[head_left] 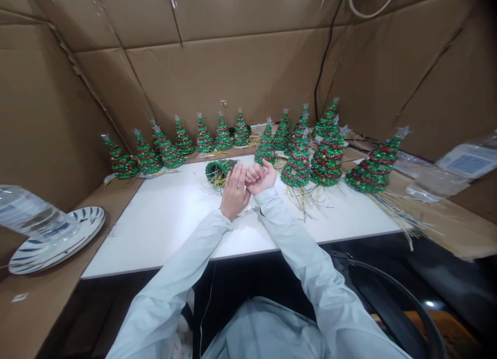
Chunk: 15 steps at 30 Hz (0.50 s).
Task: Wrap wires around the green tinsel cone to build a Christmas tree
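We note the left hand (234,192) and right hand (261,178) meeting above the white board (128,245), pressed together at the fingers. The left fingers are straight and the right fingers curl over them, with the right thumb raised. We see nothing held between them, though we cannot tell whether a fine strand is pinched there. Just beside the left fingertips, a green tinsel tree (218,168) lies on its side at the board's far edge, its open base showing pale strands (217,181) packed inside and spilling out; we cannot tell whether the hand touches it. Nearest the right hand, a tinsel tree (297,162) stands upright on splayed strands (301,201), which appear to serve as its prop. More trees (223,134) stand along the back of the counter (46,307), apparently placed there so that they stay apart from the work area. Cardboard sheeting (233,74) lines the walls around them. At far left, a blue-striped plate (91,222) sits below a clear plastic bottle (27,211), which overlaps it in view. At right, a clear plastic bag (435,185) encloses a white item with a blue panel.
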Each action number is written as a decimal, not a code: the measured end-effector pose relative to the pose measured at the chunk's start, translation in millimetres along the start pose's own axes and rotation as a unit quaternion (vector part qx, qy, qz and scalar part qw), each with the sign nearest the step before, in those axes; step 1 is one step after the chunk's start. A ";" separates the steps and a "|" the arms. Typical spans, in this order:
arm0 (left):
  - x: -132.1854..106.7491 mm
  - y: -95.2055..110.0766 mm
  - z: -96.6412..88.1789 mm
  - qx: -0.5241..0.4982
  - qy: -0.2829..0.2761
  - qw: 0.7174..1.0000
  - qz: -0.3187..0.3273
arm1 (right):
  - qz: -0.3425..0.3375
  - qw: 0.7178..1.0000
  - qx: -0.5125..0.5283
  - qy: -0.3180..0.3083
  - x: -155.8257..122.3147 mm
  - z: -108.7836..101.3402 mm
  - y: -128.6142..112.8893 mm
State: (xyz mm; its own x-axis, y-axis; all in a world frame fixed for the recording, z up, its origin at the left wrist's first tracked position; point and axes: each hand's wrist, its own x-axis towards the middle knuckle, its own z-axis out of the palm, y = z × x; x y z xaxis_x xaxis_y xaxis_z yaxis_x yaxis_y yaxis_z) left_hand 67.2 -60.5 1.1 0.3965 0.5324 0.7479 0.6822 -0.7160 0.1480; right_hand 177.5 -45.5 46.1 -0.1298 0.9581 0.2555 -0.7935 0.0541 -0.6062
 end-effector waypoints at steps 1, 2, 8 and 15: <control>0.4 -1.6 0.9 -0.041 0.002 0.999 -0.022 | 0.002 1.000 -0.014 0.003 0.8 0.3 1.3; 1.2 -4.0 1.8 -0.096 0.003 0.994 -0.052 | 0.002 1.000 -0.030 0.006 1.6 0.5 3.1; 10.6 -21.8 2.0 -0.467 0.047 0.846 -0.254 | -0.025 0.991 -0.126 0.020 4.7 -0.7 14.1; 17.6 -22.4 -11.0 -0.554 0.112 0.769 -0.298 | -0.044 0.976 -0.212 0.004 2.6 0.9 19.7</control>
State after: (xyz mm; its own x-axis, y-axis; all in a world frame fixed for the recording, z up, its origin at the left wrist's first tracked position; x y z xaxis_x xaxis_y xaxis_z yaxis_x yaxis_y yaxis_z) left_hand 52.2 -40.0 18.1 0.0160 0.9133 0.4069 -0.2891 -0.3854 0.8763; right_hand 160.9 -42.2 35.5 -0.0662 0.9466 0.3154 -0.4832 0.2462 -0.8402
